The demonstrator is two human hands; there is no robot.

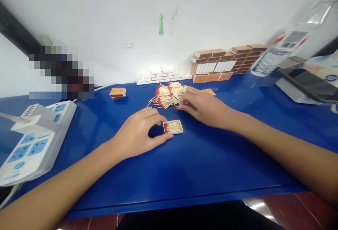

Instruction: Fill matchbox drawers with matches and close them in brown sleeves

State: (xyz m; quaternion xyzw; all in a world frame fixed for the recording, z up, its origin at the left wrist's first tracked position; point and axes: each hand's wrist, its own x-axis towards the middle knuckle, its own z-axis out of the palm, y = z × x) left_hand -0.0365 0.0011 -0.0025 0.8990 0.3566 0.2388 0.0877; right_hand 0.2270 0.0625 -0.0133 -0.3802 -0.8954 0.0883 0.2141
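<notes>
My left hand (142, 129) grips a small white matchbox tray (182, 127) between thumb and fingers at its left end, on the blue table. Red-tipped matches (173, 127) lie side by side inside it, heads to the left. Just beyond is a heap of loose matches (169, 94). At the heap's right edge my right hand (199, 105) has its thumb and fingers pinched together. A red match head pokes out at its fingertips. An orange matchbox cover (209, 92) is partly hidden behind this hand.
Against the wall stand stacked white trays (162, 75) and stacked matchboxes (213, 66). Two orange boxes (118, 93) sit back left. A power strip (34, 145) with a plugged-in charger occupies the left. At right are a water bottle (274, 50) and a phone (311, 84) on a white box.
</notes>
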